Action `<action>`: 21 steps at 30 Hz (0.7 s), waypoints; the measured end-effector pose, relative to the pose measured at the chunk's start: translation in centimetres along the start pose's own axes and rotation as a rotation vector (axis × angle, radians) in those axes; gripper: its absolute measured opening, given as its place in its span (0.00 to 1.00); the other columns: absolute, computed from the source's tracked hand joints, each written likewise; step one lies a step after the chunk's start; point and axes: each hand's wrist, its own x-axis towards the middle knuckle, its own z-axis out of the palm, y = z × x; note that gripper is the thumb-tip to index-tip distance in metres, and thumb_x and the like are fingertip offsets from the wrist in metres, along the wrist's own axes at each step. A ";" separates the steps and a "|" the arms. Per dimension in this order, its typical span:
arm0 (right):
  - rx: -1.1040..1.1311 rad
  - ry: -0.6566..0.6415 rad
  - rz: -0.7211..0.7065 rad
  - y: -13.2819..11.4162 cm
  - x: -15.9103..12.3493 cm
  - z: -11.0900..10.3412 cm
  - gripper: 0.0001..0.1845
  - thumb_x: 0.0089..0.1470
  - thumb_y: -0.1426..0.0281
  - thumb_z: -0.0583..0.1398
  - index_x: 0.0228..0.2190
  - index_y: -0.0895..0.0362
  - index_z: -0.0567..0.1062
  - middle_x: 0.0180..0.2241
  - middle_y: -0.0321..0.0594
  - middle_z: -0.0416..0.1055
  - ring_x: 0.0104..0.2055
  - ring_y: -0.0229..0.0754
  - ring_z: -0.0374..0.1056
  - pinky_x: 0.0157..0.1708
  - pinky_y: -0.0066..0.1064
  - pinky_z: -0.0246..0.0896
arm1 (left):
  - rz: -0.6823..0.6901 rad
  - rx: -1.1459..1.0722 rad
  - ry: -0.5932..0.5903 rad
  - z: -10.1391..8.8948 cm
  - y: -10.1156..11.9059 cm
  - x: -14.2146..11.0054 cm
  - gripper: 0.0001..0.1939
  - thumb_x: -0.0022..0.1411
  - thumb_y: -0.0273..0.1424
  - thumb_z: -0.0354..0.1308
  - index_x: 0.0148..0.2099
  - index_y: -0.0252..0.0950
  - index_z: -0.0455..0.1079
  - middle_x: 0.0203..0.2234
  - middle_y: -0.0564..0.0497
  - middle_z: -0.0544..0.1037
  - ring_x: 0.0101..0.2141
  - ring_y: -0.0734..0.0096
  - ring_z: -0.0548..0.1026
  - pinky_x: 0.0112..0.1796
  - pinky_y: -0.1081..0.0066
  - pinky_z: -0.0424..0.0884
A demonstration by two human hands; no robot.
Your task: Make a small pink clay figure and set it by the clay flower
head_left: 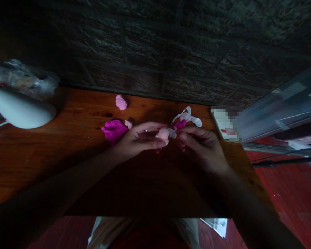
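My left hand (139, 139) and my right hand (200, 145) meet over the middle of a wooden table (67, 145). Together they pinch a small pale pink lump (163, 134) of soft modelling material, with a white bit (172, 133) at its right side under my right fingertips. A ring shows on a left finger. Just beyond my right hand lie white strips (188, 116) and a magenta piece (180, 124). A larger magenta lump (114, 130) lies left of my left hand, a tiny pink bit (128, 123) beside it. Another pale pink lump (121, 102) sits near the wall.
A white lamp head (20, 110) hangs at the left, with a crumpled plastic bag (23, 77) behind it. A dark brick wall (171, 52) backs the table. A white card (224, 126) and a glass panel (282, 107) are at the right. Red floor shows beyond the table's right edge.
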 end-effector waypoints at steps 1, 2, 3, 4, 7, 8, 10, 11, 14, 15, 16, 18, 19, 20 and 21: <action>-0.024 0.001 -0.017 0.0 0.0 0.1 0.06 0.55 0.61 0.72 0.34 0.49 0.86 0.24 0.32 0.75 0.25 0.33 0.65 0.25 0.27 0.65 | -0.002 0.003 0.002 0.0 0.0 0.0 0.24 0.50 0.30 0.77 0.49 0.37 0.77 0.44 0.48 0.82 0.37 0.66 0.81 0.31 0.73 0.79; -0.041 -0.005 -0.027 0.0 -0.1 0.1 0.06 0.56 0.61 0.71 0.34 0.49 0.86 0.24 0.32 0.75 0.25 0.33 0.65 0.25 0.27 0.64 | -0.005 0.003 0.003 0.0 -0.1 0.0 0.24 0.50 0.31 0.77 0.50 0.37 0.77 0.44 0.48 0.82 0.37 0.67 0.81 0.31 0.73 0.80; -0.051 -0.018 -0.034 0.0 -0.1 0.1 0.05 0.57 0.62 0.71 0.34 0.48 0.86 0.25 0.32 0.75 0.25 0.33 0.66 0.25 0.26 0.64 | -0.006 0.001 0.002 0.0 -0.1 0.0 0.24 0.50 0.30 0.77 0.50 0.37 0.77 0.43 0.48 0.82 0.36 0.67 0.81 0.30 0.73 0.80; -0.057 -0.031 -0.036 0.0 -0.1 0.2 0.04 0.57 0.62 0.70 0.35 0.48 0.86 0.25 0.32 0.75 0.25 0.33 0.66 0.25 0.26 0.64 | -0.005 -0.003 -0.003 -0.1 -0.2 0.0 0.24 0.50 0.30 0.77 0.50 0.37 0.77 0.43 0.49 0.82 0.36 0.68 0.81 0.30 0.73 0.80; -0.082 -0.045 -0.051 0.1 -0.1 0.2 0.03 0.57 0.65 0.70 0.35 0.48 0.86 0.27 0.31 0.77 0.26 0.32 0.67 0.26 0.25 0.65 | 0.002 -0.014 -0.022 -0.2 -0.4 0.1 0.23 0.51 0.29 0.76 0.50 0.37 0.77 0.41 0.50 0.82 0.35 0.69 0.80 0.31 0.73 0.80; -0.104 -0.042 -0.068 0.1 -0.1 0.2 0.04 0.57 0.67 0.70 0.36 0.48 0.86 0.28 0.31 0.79 0.27 0.33 0.68 0.26 0.26 0.66 | 0.003 -0.017 -0.026 -0.2 -0.5 0.1 0.23 0.51 0.29 0.76 0.50 0.37 0.77 0.41 0.50 0.82 0.35 0.69 0.80 0.30 0.74 0.80; -0.151 -0.020 -0.112 0.2 -0.3 0.4 0.08 0.57 0.70 0.70 0.39 0.47 0.86 0.33 0.32 0.82 0.30 0.34 0.72 0.30 0.27 0.70 | 0.006 -0.023 -0.034 -0.3 -0.6 0.2 0.24 0.51 0.29 0.76 0.50 0.37 0.77 0.42 0.49 0.82 0.36 0.69 0.81 0.30 0.74 0.80; -0.172 -0.001 -0.137 0.3 -0.3 0.5 0.10 0.56 0.72 0.70 0.40 0.47 0.85 0.35 0.32 0.83 0.32 0.35 0.74 0.32 0.28 0.72 | 0.009 -0.027 -0.035 -0.3 -0.7 0.2 0.24 0.51 0.29 0.77 0.51 0.37 0.77 0.42 0.49 0.82 0.36 0.69 0.81 0.30 0.74 0.80; -0.268 0.063 -0.223 0.4 -0.6 0.8 0.13 0.56 0.76 0.70 0.40 0.45 0.85 0.38 0.31 0.84 0.38 0.37 0.78 0.40 0.31 0.74 | 0.015 -0.035 -0.030 -0.3 -0.9 0.2 0.24 0.51 0.29 0.76 0.51 0.37 0.77 0.42 0.49 0.82 0.36 0.68 0.81 0.30 0.74 0.80; -0.322 0.077 -0.270 0.5 -0.6 0.9 0.13 0.56 0.76 0.70 0.40 0.45 0.85 0.38 0.31 0.84 0.39 0.38 0.78 0.41 0.32 0.74 | 0.017 -0.037 -0.030 -0.3 -0.9 0.2 0.23 0.51 0.28 0.76 0.50 0.37 0.77 0.42 0.49 0.82 0.36 0.68 0.81 0.30 0.74 0.80; -0.385 0.085 -0.323 0.5 -0.6 0.9 0.13 0.56 0.76 0.70 0.39 0.45 0.85 0.38 0.32 0.84 0.40 0.38 0.78 0.42 0.33 0.74 | 0.020 -0.039 -0.033 -0.3 -0.9 0.2 0.23 0.52 0.28 0.76 0.50 0.37 0.78 0.42 0.49 0.82 0.36 0.68 0.81 0.30 0.74 0.80; -0.501 0.093 -0.420 0.4 -0.6 0.9 0.13 0.57 0.77 0.69 0.39 0.46 0.85 0.37 0.33 0.83 0.40 0.40 0.77 0.42 0.35 0.73 | 0.024 -0.042 -0.045 -0.2 -0.9 0.1 0.22 0.52 0.27 0.76 0.50 0.37 0.78 0.41 0.50 0.82 0.36 0.68 0.81 0.31 0.74 0.81; -0.542 0.091 -0.456 0.4 -0.6 0.9 0.13 0.57 0.77 0.69 0.40 0.46 0.85 0.38 0.34 0.82 0.41 0.40 0.77 0.42 0.35 0.72 | 0.027 -0.042 -0.048 -0.2 -0.8 0.1 0.22 0.52 0.27 0.76 0.50 0.37 0.78 0.40 0.50 0.82 0.36 0.68 0.81 0.31 0.73 0.81; -0.572 0.084 -0.480 0.4 -0.6 0.8 0.13 0.58 0.77 0.69 0.40 0.46 0.85 0.38 0.35 0.82 0.41 0.41 0.76 0.42 0.36 0.72 | 0.027 -0.041 -0.048 -0.1 -0.8 0.1 0.22 0.52 0.27 0.76 0.50 0.37 0.77 0.40 0.50 0.82 0.36 0.69 0.81 0.31 0.73 0.81; -0.593 0.074 -0.494 0.4 -0.5 0.8 0.14 0.58 0.77 0.68 0.41 0.46 0.85 0.38 0.35 0.82 0.41 0.41 0.76 0.42 0.36 0.72 | 0.028 -0.041 -0.047 -0.1 -0.9 0.1 0.22 0.52 0.28 0.76 0.50 0.37 0.77 0.40 0.50 0.82 0.36 0.69 0.81 0.30 0.73 0.80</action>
